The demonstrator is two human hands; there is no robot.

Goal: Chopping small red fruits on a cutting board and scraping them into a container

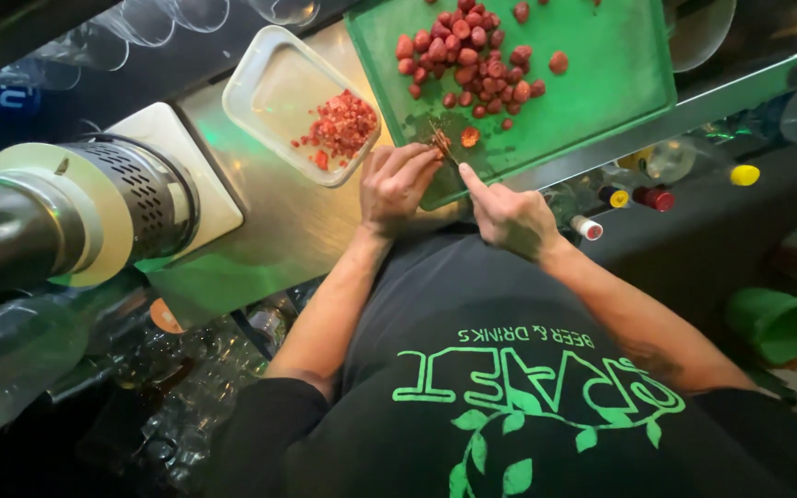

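My left hand (397, 183) pins a strawberry (441, 141) at the near edge of the green board (601, 74), fingers curled narrow, tips pressed on the fruit. Right hand (509, 217) is closed round a knife (454, 159), index finger laid along the back; the blade is mostly hidden btwn the hands, so I can't tell its length or edge.

Berry looks small, light, soft and wet, so prob. slippery once cut and easy to crush. I'd hold it by the sides w/ fingertips tucked back, light pressure only.

A cut piece (469, 136) lies just beside the knife, flesh side up. The pile (472, 55) of whole red berries sits mid-board, a few strays apart. Board is flat plastic, matte, stained w/ juice. The tub (274, 88), pale, rounded corners, thin-walled plastic, holds diced bits (343, 124) in its near corner. Both rest on a brushed steel counter (279, 231), smooth, prob. slick when wet.
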